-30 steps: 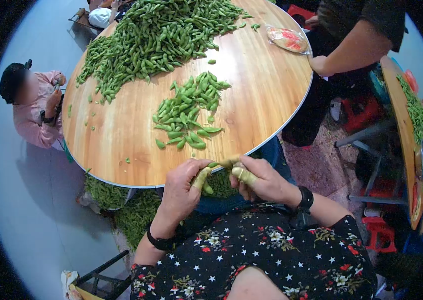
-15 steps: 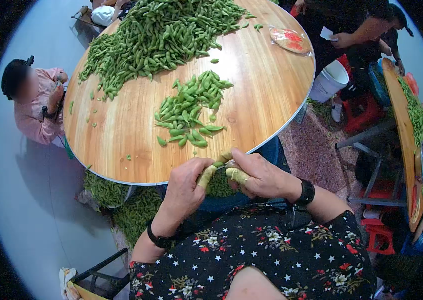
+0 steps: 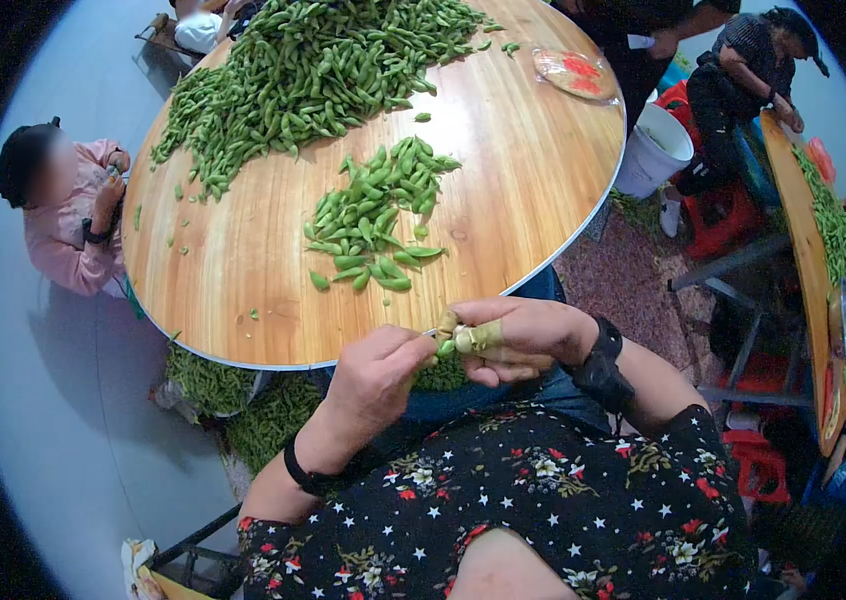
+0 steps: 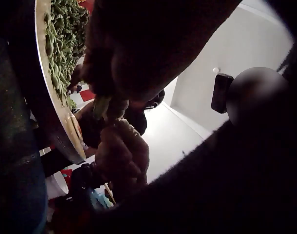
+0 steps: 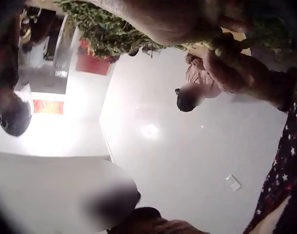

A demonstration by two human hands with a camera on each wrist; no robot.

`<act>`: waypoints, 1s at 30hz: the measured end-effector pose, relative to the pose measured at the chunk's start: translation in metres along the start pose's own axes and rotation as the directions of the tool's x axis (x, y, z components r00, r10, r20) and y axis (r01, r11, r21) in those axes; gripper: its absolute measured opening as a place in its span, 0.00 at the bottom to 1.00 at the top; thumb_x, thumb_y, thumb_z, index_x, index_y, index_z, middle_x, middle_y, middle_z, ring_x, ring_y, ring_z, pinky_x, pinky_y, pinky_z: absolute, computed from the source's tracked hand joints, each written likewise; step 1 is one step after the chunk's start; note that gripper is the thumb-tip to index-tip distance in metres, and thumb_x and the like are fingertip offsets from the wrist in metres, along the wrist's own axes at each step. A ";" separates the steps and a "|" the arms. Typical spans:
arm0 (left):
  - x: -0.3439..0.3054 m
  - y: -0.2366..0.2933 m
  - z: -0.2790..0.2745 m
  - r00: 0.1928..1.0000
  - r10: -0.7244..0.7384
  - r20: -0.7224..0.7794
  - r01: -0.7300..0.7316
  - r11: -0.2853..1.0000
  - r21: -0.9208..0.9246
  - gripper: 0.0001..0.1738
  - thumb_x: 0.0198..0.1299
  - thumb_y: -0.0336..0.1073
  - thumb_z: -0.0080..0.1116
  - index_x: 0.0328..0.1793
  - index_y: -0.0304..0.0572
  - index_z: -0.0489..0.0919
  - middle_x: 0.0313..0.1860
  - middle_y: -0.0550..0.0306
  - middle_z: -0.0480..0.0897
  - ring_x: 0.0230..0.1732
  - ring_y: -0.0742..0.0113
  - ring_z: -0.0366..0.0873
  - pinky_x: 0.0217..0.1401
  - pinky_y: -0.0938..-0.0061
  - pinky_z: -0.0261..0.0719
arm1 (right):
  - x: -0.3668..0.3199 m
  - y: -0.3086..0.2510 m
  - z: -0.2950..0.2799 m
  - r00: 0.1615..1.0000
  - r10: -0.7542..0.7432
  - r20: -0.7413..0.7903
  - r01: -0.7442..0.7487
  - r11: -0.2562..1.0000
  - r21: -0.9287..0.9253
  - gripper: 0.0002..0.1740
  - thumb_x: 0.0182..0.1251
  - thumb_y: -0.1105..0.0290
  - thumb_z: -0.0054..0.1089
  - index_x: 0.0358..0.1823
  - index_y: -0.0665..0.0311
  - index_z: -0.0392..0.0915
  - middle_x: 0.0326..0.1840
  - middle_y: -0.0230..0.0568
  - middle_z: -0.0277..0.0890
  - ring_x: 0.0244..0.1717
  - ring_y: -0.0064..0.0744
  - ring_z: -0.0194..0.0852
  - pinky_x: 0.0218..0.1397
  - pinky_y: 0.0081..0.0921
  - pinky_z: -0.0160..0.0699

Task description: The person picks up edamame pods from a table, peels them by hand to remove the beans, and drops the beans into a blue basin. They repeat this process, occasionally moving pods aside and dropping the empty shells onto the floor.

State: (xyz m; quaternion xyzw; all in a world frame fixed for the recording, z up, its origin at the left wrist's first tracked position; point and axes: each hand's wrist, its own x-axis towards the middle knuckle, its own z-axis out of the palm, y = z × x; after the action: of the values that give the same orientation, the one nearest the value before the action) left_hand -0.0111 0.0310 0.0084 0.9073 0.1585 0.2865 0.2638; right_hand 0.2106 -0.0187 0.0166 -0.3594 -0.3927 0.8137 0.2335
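Just off the table's near edge, both hands meet at a green edamame pod (image 3: 446, 349) in the head view. My left hand (image 3: 375, 382) pinches its left side with thumb and fingertips. Yellowish coverings wrap the thumb and forefinger of my right hand (image 3: 528, 335), which grips the pod's other side; its remaining fingers curl below. A small pile of edamame pods (image 3: 368, 215) lies on the round wooden table (image 3: 503, 215) straight ahead. In the dim left wrist view, my right hand (image 4: 121, 153) shows below the dark shape of the left.
A large heap of pods (image 3: 313, 85) covers the table's far side, near a plastic-wrapped flat item (image 3: 575, 74). More pods (image 3: 278, 415) lie below the near edge. A person in pink (image 3: 73, 210) sits at left; a white bucket (image 3: 655, 150) stands at right.
My right hand has turned, its back now more level, and the hands stay together at the pod. The person at the table's right has moved back, leaving the white bucket in view.
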 end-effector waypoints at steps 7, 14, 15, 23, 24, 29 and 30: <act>0.003 0.000 0.010 0.995 0.068 -0.067 -0.042 0.943 0.331 0.14 0.47 0.23 0.57 0.42 0.35 0.76 0.29 0.52 0.75 0.29 0.57 0.75 0.31 0.66 0.74 | 0.025 0.030 0.006 0.861 -0.388 -0.330 0.284 0.903 -0.322 0.11 0.71 0.62 0.49 0.45 0.61 0.69 0.22 0.30 0.69 0.16 0.19 0.63 0.18 0.18 0.63; 0.009 0.006 0.023 0.978 -0.198 -0.073 0.197 0.980 -0.015 0.10 0.54 0.26 0.59 0.42 0.35 0.75 0.29 0.46 0.75 0.31 0.49 0.75 0.32 0.63 0.74 | 0.022 0.028 0.007 0.628 -0.681 -0.377 0.283 0.650 -0.705 0.09 0.65 0.69 0.56 0.41 0.66 0.71 0.26 0.29 0.67 0.29 0.16 0.63 0.31 0.20 0.67; 0.009 0.006 0.023 0.970 -0.238 -0.055 0.234 0.970 -0.065 0.09 0.54 0.27 0.60 0.42 0.35 0.75 0.29 0.45 0.75 0.31 0.47 0.75 0.33 0.62 0.74 | 0.022 0.029 0.006 0.662 -0.636 -0.396 0.292 0.706 -0.645 0.08 0.65 0.69 0.56 0.40 0.66 0.70 0.26 0.28 0.64 0.30 0.15 0.60 0.32 0.20 0.66; 0.016 0.005 0.020 0.976 -0.196 -0.099 0.204 0.976 0.073 0.10 0.48 0.24 0.61 0.39 0.37 0.77 0.29 0.47 0.77 0.31 0.48 0.77 0.33 0.64 0.75 | 0.016 0.020 0.009 0.647 -0.700 -0.302 0.265 0.577 -0.772 0.16 0.68 0.62 0.56 0.32 0.63 0.61 0.20 0.36 0.62 0.22 0.24 0.64 0.27 0.26 0.67; 0.015 0.007 0.018 0.973 -0.208 -0.099 0.217 0.973 0.081 0.10 0.48 0.24 0.61 0.39 0.37 0.77 0.29 0.47 0.77 0.31 0.48 0.77 0.33 0.64 0.75 | 0.015 0.020 0.009 0.653 -0.698 -0.294 0.275 0.580 -0.767 0.16 0.68 0.62 0.56 0.32 0.63 0.61 0.20 0.36 0.62 0.22 0.24 0.64 0.27 0.26 0.67; 0.008 0.014 0.009 0.954 -0.298 0.014 0.294 0.933 -0.206 0.07 0.51 0.26 0.60 0.38 0.37 0.76 0.28 0.48 0.76 0.30 0.49 0.76 0.32 0.66 0.74 | 0.007 0.016 0.012 0.943 -0.204 -0.262 0.217 0.976 0.023 0.11 0.69 0.60 0.55 0.38 0.59 0.67 0.23 0.28 0.68 0.14 0.16 0.63 0.14 0.15 0.59; 0.005 0.016 0.009 0.945 -0.322 0.055 0.325 0.908 -0.265 0.07 0.52 0.27 0.60 0.37 0.36 0.76 0.28 0.48 0.76 0.30 0.50 0.76 0.32 0.67 0.74 | 0.007 0.018 0.012 0.964 -0.152 -0.219 0.176 0.980 0.095 0.11 0.70 0.61 0.55 0.40 0.60 0.67 0.23 0.28 0.68 0.14 0.15 0.64 0.13 0.14 0.59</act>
State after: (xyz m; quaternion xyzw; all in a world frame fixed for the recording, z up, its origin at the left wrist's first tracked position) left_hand 0.0005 0.0167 0.0129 0.8254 0.2647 0.2532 0.4297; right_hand 0.1950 -0.0303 0.0049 -0.3958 -0.3473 0.7698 0.3606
